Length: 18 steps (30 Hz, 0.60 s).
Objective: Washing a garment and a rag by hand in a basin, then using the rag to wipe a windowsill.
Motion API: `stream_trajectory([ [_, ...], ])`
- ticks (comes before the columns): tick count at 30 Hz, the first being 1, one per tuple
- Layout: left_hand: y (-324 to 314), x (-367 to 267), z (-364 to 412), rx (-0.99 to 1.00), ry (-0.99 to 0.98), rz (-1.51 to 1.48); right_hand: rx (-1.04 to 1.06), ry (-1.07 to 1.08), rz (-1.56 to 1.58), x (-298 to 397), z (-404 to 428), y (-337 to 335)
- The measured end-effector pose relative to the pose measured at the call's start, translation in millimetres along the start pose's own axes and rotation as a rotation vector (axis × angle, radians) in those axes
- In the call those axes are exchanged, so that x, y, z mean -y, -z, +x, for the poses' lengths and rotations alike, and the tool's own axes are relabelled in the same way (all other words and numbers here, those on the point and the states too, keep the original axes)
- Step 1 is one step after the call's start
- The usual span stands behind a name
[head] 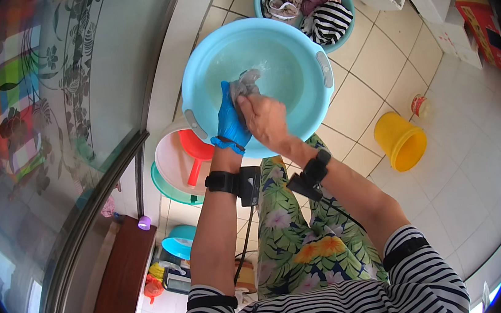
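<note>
My left hand (231, 120), in a blue rubber glove, holds a wet grey cloth (246, 84) over a light blue plastic basin (327, 89). Bare and placed beside the glove, my right hand (265, 116) has its fingers closed on the lower part of the same cloth. Water (280, 67) fills the basin's bottom, with ripples near the cloth's upper end. Part of the cloth is hidden between my hands.
Behind stands a teal basin (347, 42) with bundled clothes (327, 23). A yellow bucket (399, 139) lies tipped at right near a plastic bottle (420, 105). At left, a red dipper (195, 169) rests in a pale basin (167, 149), near a glass door (113, 47).
</note>
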State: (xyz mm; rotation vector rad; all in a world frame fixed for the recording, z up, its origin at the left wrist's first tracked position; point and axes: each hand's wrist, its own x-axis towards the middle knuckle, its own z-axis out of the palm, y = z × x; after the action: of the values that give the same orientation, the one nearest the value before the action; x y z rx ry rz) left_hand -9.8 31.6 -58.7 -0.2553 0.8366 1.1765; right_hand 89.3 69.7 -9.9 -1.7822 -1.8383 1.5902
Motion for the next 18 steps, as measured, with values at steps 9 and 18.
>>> stream_trajectory([
  [9, -16.9, -9.6, 2.9, -0.435, -0.321, 0.463, -0.358, -0.293, -0.088, -67.5, 30.0, 18.5],
  [18, -1.2, -2.9, -13.5, -0.738, 0.038, 0.552, -0.034, -0.290, -0.063, -81.5, 48.2, 1.2],
])
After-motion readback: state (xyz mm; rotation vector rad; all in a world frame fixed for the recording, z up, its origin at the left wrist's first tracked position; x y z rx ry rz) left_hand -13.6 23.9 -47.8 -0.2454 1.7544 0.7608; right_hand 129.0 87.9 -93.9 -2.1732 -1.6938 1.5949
